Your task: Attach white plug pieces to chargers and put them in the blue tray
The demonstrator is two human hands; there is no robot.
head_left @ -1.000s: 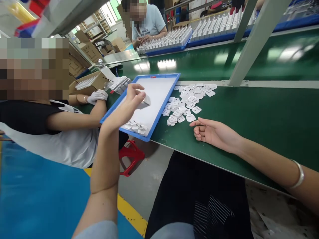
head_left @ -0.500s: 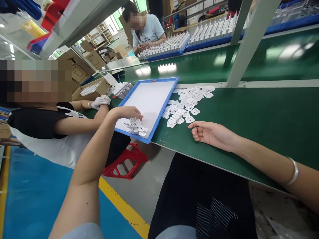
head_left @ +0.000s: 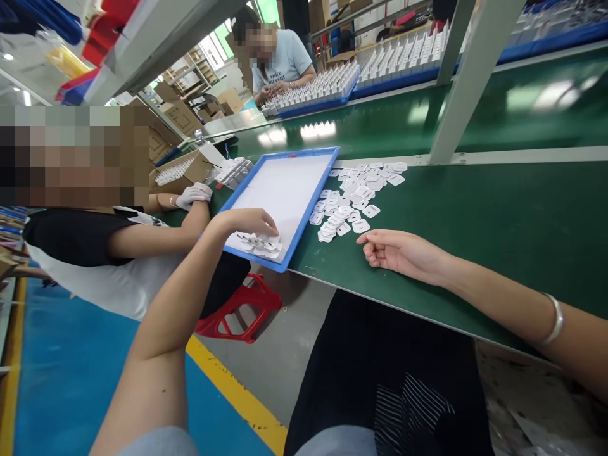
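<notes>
My bare left hand [head_left: 251,223] hides its own fingertips, so I can't tell whether they grip any of the small, thin white pieces [head_left: 260,247] below. Marks on the flat, white, rounded-square tags [head_left: 337,218] are too small to read, and overlaps hide many. Pixel blocks mask the black-and-white-shirted person [head_left: 76,237] beside me.
</notes>
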